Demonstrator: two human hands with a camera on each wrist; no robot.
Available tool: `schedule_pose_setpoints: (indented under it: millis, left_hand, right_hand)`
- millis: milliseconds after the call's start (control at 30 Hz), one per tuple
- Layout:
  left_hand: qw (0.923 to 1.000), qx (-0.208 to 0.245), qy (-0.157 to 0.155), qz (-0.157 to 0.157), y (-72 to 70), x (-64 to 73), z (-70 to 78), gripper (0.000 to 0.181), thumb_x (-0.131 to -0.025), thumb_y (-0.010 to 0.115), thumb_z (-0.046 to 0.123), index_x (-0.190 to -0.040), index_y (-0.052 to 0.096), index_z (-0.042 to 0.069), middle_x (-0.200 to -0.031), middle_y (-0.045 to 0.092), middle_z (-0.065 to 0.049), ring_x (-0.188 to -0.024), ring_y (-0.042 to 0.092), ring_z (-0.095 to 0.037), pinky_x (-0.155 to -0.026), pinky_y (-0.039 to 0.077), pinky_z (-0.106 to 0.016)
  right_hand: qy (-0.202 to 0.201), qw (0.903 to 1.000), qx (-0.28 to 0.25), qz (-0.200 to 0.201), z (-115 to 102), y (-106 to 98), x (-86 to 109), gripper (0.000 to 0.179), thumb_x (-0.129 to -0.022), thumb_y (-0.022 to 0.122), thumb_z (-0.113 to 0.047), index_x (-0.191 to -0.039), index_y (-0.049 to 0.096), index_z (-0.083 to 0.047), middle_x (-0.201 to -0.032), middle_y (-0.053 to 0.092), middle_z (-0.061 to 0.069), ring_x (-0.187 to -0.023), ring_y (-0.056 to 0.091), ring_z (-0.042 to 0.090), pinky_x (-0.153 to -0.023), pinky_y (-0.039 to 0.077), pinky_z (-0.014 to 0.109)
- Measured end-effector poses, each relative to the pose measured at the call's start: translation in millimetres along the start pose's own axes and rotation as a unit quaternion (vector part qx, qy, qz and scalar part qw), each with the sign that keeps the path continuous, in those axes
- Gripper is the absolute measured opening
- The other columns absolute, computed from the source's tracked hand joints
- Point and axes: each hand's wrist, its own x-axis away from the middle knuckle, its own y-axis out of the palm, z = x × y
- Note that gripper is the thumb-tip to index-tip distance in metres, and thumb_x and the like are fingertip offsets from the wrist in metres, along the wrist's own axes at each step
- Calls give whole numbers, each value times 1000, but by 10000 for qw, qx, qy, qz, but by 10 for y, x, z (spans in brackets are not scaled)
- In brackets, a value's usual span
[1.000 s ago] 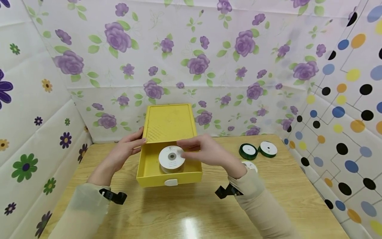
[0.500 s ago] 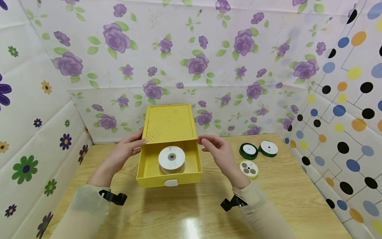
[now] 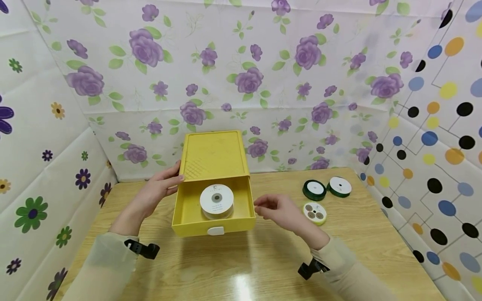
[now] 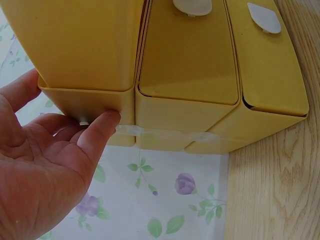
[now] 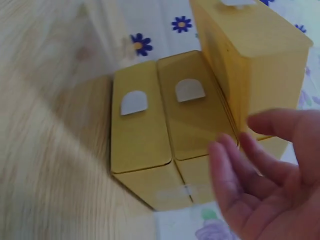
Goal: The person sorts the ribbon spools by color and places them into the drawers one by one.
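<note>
Sitting in the open drawer, one spool is stowed; three spools wait. Left hand steadies the box, fingers straight; right hand hovers loose and holds nothing.

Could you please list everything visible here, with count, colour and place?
Cabinet: one, yellow, back centre of table; top drawer pulled out.
White spool: one, inside the open drawer.
Green spools: two, dark green with white faces, on the table at right.
Pale spool: one, yellowish, in front of the green ones.
Table: one, light wood.
Left hand: touching the cabinet's left side.
Right hand: free, beside the drawer's right wall, holding nothing.
</note>
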Motion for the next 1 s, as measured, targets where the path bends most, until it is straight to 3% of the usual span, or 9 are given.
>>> schedule_pose_setpoints:
  millis: [133,233,433,567,700,800,1000]
  left_hand:
    - [10000,1,21,-3,4,5,6,76,-114,55,31,-172,10,10,-179,4,-9,-163,12,-32,-127,23,-62]
    - [10000,17,20,-11,1,6,8,76,-114,54,31,-172,10,10,-179,4,-9,-163,12,-32,-127,23,-61]
    - [10000,11,20,-15,-6,5,4,76,-114,54,31,-172,9,10,-179,3,-8,-163,11,-31,-127,23,-60]
    - [10000,22,39,-38,-4,4,3,76,-115,54,31,-172,9,9,-179,2,-8,-163,11,-31,-127,23,-60]
    - [10000,47,38,-53,2,6,5,75,-115,53,30,-172,8,8,-179,2,-8,-163,10,-31,-127,22,-61]
    - [10000,59,35,-47,3,8,4,75,-115,53,29,-172,9,8,-179,2,-8,-163,10,-31,-127,22,-61]
    - [10000,44,45,-37,7,8,12,75,-115,53,30,-172,9,9,-179,3,-7,-163,10,-30,-127,22,-61]
  right_hand:
    - [78,9950,630,-771,57,8,112,19,-104,72,-28,-112,80,-13,-100,78,5,-92,74,31,-75,63,38]
    - [75,9878,811,-1329,62,47,189,21,-104,71,-32,-113,82,-16,-102,79,-3,-92,73,21,-76,61,32]
    - [128,9759,150,-2171,-10,174,297,30,-107,69,-29,-131,79,-14,-127,77,4,-110,73,10,-94,59,28]
    - [120,9683,-36,-2496,-83,279,348,31,-107,68,-30,-132,78,-14,-129,76,3,-112,72,8,-97,58,27]
    - [-91,9637,-402,-2636,-152,405,398,38,-108,66,-29,-139,73,-8,-133,75,4,-117,71,11,-102,55,26]
    - [-134,9614,-1084,-2524,-201,515,428,41,-110,64,-28,-145,68,-7,-138,72,9,-123,70,19,-106,54,30]
    - [208,9431,-2618,-2039,-297,716,437,45,-112,60,-20,-149,59,5,-144,64,26,-126,69,27,-112,50,49]
